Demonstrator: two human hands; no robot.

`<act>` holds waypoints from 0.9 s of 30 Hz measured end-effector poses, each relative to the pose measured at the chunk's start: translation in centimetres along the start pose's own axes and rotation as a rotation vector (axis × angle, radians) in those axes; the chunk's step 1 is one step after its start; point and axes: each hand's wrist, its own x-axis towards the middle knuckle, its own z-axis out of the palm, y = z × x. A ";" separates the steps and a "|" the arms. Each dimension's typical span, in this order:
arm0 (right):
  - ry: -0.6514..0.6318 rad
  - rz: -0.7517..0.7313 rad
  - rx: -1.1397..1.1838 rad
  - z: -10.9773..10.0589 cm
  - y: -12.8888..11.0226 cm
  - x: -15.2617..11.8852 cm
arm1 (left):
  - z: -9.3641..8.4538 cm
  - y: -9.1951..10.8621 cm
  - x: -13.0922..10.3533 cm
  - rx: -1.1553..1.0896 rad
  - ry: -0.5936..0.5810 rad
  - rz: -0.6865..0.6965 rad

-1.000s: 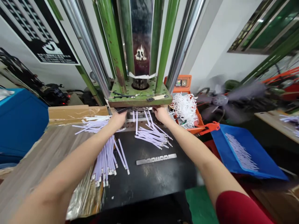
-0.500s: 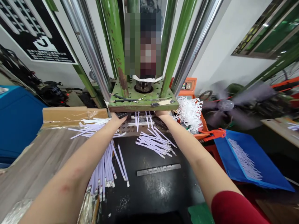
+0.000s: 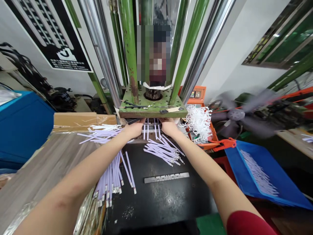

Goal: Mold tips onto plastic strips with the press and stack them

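My left hand (image 3: 134, 128) reaches under the front edge of the green press plate (image 3: 151, 113), at the left end of a metal mould. My right hand (image 3: 169, 126) is at the mould's right end. The plate's edge and the hands themselves hide the fingertips, so the grips cannot be made out. Between the hands, several pale purple strips (image 3: 156, 132) stick out of the mould toward me. A loose pile of strips (image 3: 161, 151) lies just in front, and a slotted metal bar (image 3: 166, 177) rests on the black table.
More strips (image 3: 110, 182) lie at the left, beside a cardboard box (image 3: 84, 122). An orange box (image 3: 212, 125) with white scraps, orange-handled cutters (image 3: 226, 144), a blue tray (image 3: 286, 186) and a turning fan (image 3: 236, 114) are at the right. Green rods (image 3: 189, 49) rise above the plate.
Both hands have come out a little from under the plate and closer together, showing more of their backs. The strips between them have stayed in the mould. The view has shifted slightly.
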 end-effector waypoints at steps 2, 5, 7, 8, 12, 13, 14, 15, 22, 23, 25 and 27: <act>0.016 -0.025 -0.029 0.1 -1.3 -0.8 | 0.1 0.9 -0.6 0.000 0.004 0.032; 0.010 -0.030 -0.079 0.2 -2.7 -1.4 | 0.5 1.9 -1.0 -0.005 0.019 0.021; -0.015 -0.024 -0.075 0.1 -3.0 -1.2 | 0.7 2.0 -1.0 -0.018 0.020 -0.004; -0.031 -0.018 -0.060 0.0 -2.9 -1.0 | 0.7 1.9 -0.8 -0.028 0.016 -0.013; -0.117 -0.012 0.009 -1.8 -2.4 -0.4 | -0.3 1.7 -0.3 -0.089 -0.028 0.002; -0.136 -0.013 0.025 -2.6 -2.6 -0.9 | -0.9 1.8 -0.6 -0.108 -0.035 0.008; -0.148 -0.014 0.027 -3.5 -2.9 -2.1 | -1.5 2.0 -1.5 -0.127 -0.033 0.008; -0.141 -0.019 0.046 -4.4 -3.4 -3.9 | -2.3 2.2 -3.0 -0.138 -0.024 0.005; -0.742 -0.436 1.018 -6.9 -5.1 -29.3 | -4.2 3.4 -28.1 -0.825 -0.617 0.087; -0.786 -0.323 0.990 -5.8 -4.5 -32.2 | -3.3 3.2 -31.4 -0.852 -0.685 0.007; -0.584 0.035 0.846 -2.5 -3.2 -36.2 | -0.4 2.9 -35.7 -0.826 -0.651 -0.242; -0.253 0.324 0.713 1.4 -2.0 -38.0 | 3.3 2.5 -37.3 -0.768 -0.531 -0.485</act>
